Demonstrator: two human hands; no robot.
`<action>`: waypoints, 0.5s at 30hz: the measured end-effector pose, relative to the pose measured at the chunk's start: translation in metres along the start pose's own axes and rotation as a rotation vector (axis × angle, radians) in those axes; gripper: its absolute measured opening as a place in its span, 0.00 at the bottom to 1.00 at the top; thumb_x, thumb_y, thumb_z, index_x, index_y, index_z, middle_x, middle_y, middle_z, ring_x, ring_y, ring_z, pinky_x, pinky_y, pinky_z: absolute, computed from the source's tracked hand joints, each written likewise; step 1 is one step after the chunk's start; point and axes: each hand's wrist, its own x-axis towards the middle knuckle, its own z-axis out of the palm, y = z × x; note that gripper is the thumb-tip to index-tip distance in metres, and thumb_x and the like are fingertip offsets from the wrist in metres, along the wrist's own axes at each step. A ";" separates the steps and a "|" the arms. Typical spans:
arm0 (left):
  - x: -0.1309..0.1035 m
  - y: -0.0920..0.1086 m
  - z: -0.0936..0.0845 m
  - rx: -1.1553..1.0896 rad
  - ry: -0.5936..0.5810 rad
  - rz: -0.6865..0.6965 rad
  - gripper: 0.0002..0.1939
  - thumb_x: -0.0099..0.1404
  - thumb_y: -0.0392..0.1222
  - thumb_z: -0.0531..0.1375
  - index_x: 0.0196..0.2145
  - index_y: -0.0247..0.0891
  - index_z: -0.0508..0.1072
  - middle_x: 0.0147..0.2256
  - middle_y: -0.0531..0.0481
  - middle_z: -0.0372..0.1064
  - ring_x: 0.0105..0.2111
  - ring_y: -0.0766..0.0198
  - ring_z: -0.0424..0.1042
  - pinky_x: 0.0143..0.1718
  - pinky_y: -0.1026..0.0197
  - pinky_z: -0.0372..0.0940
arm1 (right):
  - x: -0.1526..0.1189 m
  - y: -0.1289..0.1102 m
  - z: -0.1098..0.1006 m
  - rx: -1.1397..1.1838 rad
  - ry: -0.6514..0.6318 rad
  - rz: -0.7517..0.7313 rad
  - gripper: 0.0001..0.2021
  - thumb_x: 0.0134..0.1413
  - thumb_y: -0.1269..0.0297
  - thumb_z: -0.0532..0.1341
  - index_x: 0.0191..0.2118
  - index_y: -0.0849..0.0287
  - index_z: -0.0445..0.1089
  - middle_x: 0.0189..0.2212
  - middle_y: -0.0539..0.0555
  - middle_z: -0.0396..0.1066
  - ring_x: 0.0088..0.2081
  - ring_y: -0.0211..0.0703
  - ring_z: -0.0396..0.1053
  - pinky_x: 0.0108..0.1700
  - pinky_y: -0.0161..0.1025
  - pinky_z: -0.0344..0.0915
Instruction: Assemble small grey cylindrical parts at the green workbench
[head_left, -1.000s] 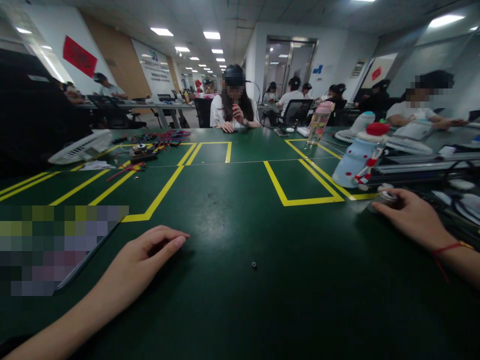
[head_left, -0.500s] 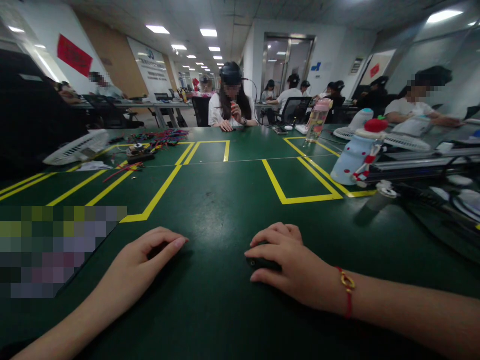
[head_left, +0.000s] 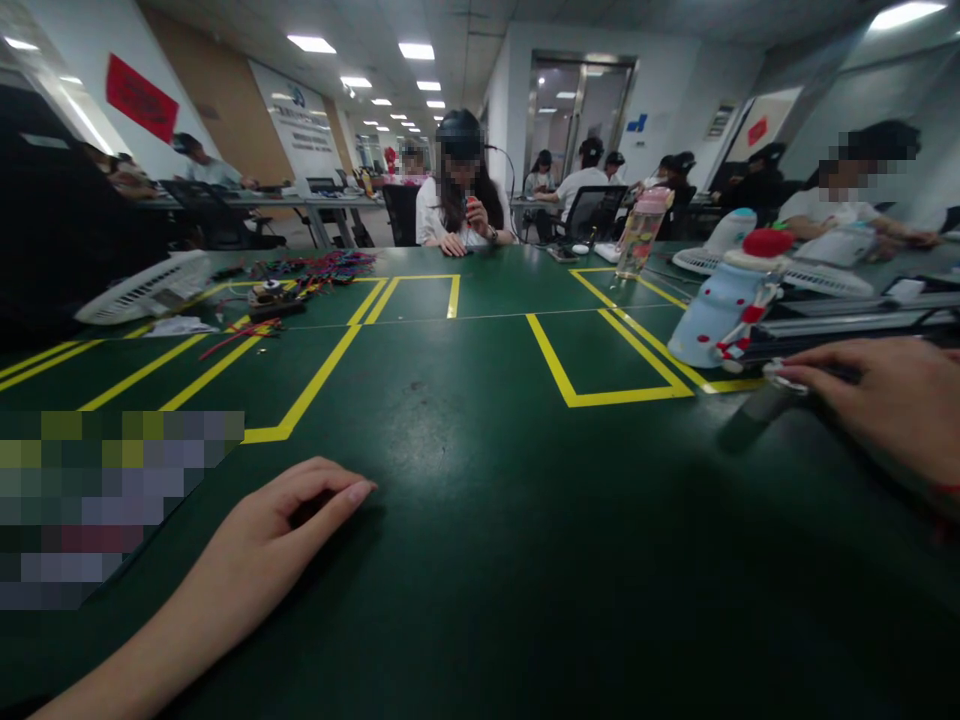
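Observation:
My left hand (head_left: 300,520) rests on the green table (head_left: 465,560), fingers loosely curled and thumb tip against the index finger. Nothing shows in it. At the right edge of the view, my right hand (head_left: 885,400) reaches to a small grey cylinder (head_left: 761,405) with a silvery top. Its thumb and fingertips close on that top; the cylinder is tilted in view and blurred. A dark patch lies under the right fingers, and I cannot tell whether it is an object or shadow. Just behind the cylinder stands a light blue bottle (head_left: 709,315) with a red top.
Yellow tape (head_left: 622,397) marks outlines on the table. Wires (head_left: 322,268) and small electronic parts lie at the back left near a white fan (head_left: 146,290). A clear bottle with a pink lid (head_left: 641,235) stands farther back. A person (head_left: 461,200) sits opposite.
My right hand has moved from the table's middle to the cylinder at right. The black object under it before no longer shows on the table. My left hand has stayed put.

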 end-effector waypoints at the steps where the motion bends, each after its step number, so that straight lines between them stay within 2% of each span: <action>1: 0.000 -0.001 0.000 -0.001 -0.006 -0.003 0.20 0.67 0.62 0.56 0.39 0.45 0.78 0.42 0.51 0.76 0.44 0.54 0.74 0.45 0.58 0.67 | 0.004 0.008 -0.002 -0.070 -0.060 0.041 0.23 0.62 0.45 0.54 0.41 0.56 0.80 0.45 0.62 0.76 0.52 0.52 0.66 0.46 0.50 0.52; 3: 0.001 -0.003 0.000 0.001 -0.006 -0.004 0.20 0.66 0.62 0.56 0.39 0.46 0.78 0.42 0.51 0.77 0.43 0.54 0.74 0.44 0.58 0.67 | 0.008 0.017 -0.002 -0.210 -0.174 0.101 0.26 0.62 0.42 0.51 0.45 0.54 0.79 0.47 0.63 0.75 0.52 0.54 0.67 0.43 0.51 0.49; 5: 0.001 -0.004 0.000 0.002 -0.001 -0.002 0.20 0.66 0.62 0.57 0.39 0.46 0.79 0.41 0.52 0.77 0.43 0.54 0.75 0.44 0.59 0.67 | 0.011 0.020 -0.001 -0.268 -0.231 0.165 0.27 0.61 0.40 0.51 0.48 0.53 0.78 0.48 0.64 0.75 0.52 0.56 0.67 0.41 0.52 0.47; 11: 0.001 -0.003 0.000 -0.023 -0.009 -0.008 0.20 0.65 0.63 0.57 0.39 0.45 0.78 0.42 0.52 0.76 0.43 0.54 0.74 0.44 0.58 0.66 | 0.012 0.021 0.007 -0.236 -0.200 0.181 0.25 0.61 0.44 0.52 0.49 0.55 0.78 0.47 0.64 0.75 0.47 0.55 0.68 0.39 0.48 0.50; 15: 0.002 -0.006 0.001 -0.028 -0.012 0.000 0.21 0.64 0.64 0.57 0.38 0.45 0.77 0.41 0.51 0.75 0.42 0.54 0.74 0.44 0.58 0.65 | 0.016 0.032 0.015 -0.141 -0.214 0.225 0.25 0.55 0.41 0.57 0.48 0.51 0.78 0.46 0.57 0.76 0.43 0.52 0.69 0.38 0.44 0.56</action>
